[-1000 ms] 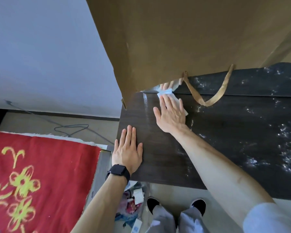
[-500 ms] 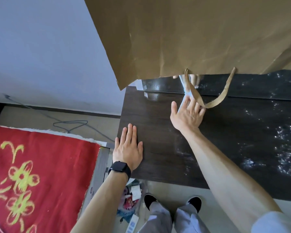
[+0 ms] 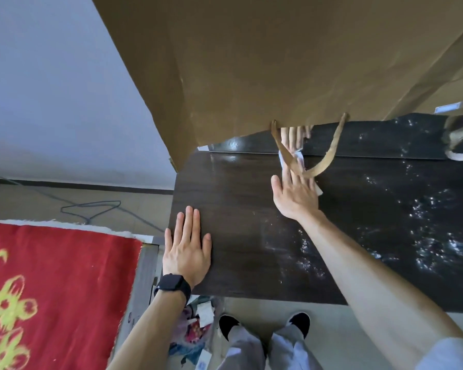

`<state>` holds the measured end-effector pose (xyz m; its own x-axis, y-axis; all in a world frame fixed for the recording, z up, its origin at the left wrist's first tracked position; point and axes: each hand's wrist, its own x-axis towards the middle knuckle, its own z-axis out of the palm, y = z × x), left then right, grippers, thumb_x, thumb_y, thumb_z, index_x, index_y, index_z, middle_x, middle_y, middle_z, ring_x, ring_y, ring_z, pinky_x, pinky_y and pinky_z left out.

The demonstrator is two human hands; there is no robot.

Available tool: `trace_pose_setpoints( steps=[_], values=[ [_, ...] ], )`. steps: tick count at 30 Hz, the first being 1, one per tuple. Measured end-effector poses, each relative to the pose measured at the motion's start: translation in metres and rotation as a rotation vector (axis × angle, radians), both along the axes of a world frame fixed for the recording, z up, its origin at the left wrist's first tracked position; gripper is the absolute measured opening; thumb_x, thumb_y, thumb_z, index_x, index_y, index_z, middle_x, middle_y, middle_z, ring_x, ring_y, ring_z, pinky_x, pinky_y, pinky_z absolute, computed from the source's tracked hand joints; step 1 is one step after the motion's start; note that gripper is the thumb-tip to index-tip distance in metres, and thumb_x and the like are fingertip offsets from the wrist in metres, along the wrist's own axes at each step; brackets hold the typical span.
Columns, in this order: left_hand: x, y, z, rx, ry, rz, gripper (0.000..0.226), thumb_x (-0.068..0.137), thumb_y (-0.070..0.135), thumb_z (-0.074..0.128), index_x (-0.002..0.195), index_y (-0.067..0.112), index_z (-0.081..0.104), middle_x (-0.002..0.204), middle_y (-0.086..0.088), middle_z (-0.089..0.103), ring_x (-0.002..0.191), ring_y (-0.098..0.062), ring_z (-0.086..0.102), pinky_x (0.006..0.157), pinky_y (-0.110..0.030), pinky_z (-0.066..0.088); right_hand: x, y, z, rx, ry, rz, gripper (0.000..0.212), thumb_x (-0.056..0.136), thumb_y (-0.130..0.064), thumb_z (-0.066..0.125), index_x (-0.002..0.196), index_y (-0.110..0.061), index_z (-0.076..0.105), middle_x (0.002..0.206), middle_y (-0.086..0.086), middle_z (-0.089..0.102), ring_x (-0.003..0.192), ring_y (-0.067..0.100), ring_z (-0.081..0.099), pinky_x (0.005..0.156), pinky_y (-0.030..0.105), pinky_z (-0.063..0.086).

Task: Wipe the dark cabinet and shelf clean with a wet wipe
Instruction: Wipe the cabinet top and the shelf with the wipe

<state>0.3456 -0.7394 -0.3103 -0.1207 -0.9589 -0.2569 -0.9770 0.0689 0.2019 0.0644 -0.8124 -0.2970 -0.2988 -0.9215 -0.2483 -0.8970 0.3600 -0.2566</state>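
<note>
The dark wood cabinet top [image 3: 241,236] runs from the centre to the right edge, with white dusty specks on its right half. My right hand [image 3: 296,194] lies flat on it with straight fingers, pressing a white wet wipe [image 3: 300,158] against the surface near the glossy back panel [image 3: 372,145], which mirrors my fingertips. Only small bits of the wipe show around my fingers. My left hand [image 3: 187,249], with a black watch on the wrist, rests flat and open on the cabinet's near left corner.
A large brown paper bag [image 3: 278,62] hangs over the back of the cabinet, and its handle loop [image 3: 318,161] dangles over my right fingers. A red cloth with yellow flowers [image 3: 51,289] lies at left. A cable [image 3: 91,209] crosses the floor. My shoes [image 3: 265,324] stand below.
My right hand has slid the wipe rightwards along the back of the cabinet top, from the left corner to under the bag handle. My left hand has stayed in place.
</note>
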Motion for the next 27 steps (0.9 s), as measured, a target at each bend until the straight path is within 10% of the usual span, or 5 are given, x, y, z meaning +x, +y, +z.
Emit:
trace_pose_setpoints(
  steps=[9,16,23,27],
  values=[
    [0.009,-0.002,0.002,0.075,0.012,-0.04,0.064,0.102,0.048,0.016,0.156,0.024,-0.01,0.163,0.009,-0.017,0.15,-0.011,-0.015,0.123,-0.044,0.0,0.127,0.046,-0.001,0.006,-0.158,0.361,0.06,0.106,-0.043,0.013,0.159,-0.018,0.001,0.166,0.0,-0.013,0.151,0.013,-0.017,0.123,0.05,-0.003],
    [0.007,-0.002,0.006,0.101,0.016,-0.033,0.064,0.102,0.049,0.011,0.155,0.024,-0.015,0.16,0.008,-0.024,0.15,-0.013,-0.016,0.123,-0.044,-0.003,0.035,0.084,-0.008,0.059,-0.029,-0.099,0.063,0.103,-0.043,0.007,0.158,-0.014,-0.003,0.166,0.005,-0.012,0.151,0.017,-0.018,0.123,0.049,-0.004],
    [0.019,0.0,0.01,0.122,0.043,-0.118,0.062,0.105,0.038,0.02,0.157,0.02,-0.006,0.164,0.005,-0.015,0.15,-0.012,-0.015,0.124,-0.044,0.002,0.156,0.124,-0.014,-0.054,-0.128,0.397,0.062,0.104,-0.045,0.008,0.158,-0.014,0.007,0.166,-0.001,-0.003,0.152,0.012,-0.014,0.122,0.052,0.01],
    [0.036,0.034,0.015,0.108,0.053,-0.18,0.062,0.105,0.035,0.025,0.158,0.014,0.001,0.164,0.001,-0.009,0.15,-0.016,-0.01,0.124,-0.045,0.007,0.095,0.129,-0.012,-0.056,0.013,0.12,0.061,0.105,-0.042,0.018,0.158,-0.012,0.015,0.166,0.004,0.008,0.154,0.018,-0.002,0.122,0.053,0.01]
  ],
)
